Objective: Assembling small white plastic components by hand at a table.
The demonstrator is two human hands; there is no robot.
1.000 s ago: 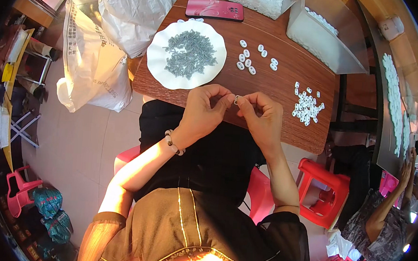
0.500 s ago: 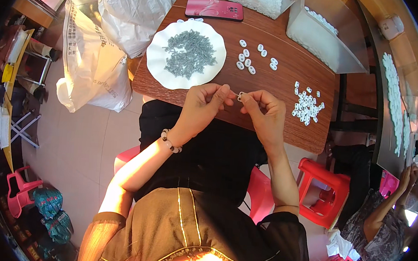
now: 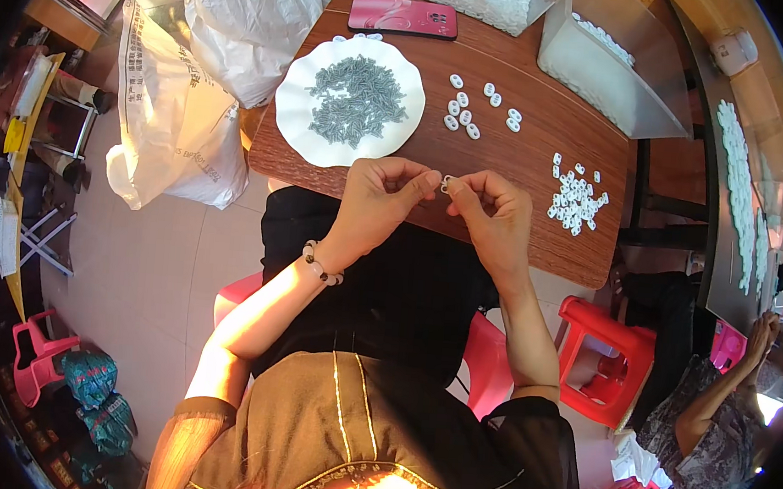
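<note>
My right hand (image 3: 497, 218) is closed in a pinch on a small white plastic piece (image 3: 446, 185), which looks oval with an opening. Facing it, my left hand (image 3: 382, 198) has thumb and forefinger pressed together right beside the piece; what they hold is too small to make out. Both hands are over the near edge of the brown wooden table (image 3: 507, 175). Beyond my left hand stands a white scalloped plate (image 3: 295, 125), heaped with thin grey screw-like pieces (image 3: 358, 102). Several white oval two-hole pieces (image 3: 458, 113) lie farther back, and a pile of smaller white pieces (image 3: 575, 202) is to the right.
A pink phone (image 3: 403, 17) lies at the back of the table. Translucent bins (image 3: 615, 87) of white parts stand at the far right. White sacks (image 3: 180, 127) are on the left, a red stool (image 3: 598, 362) on the right. Another person (image 3: 704, 425) works at the far right.
My left fingertips have come closer to the white piece, and my right hand has shifted slightly left. The other person's arms have moved a little.
</note>
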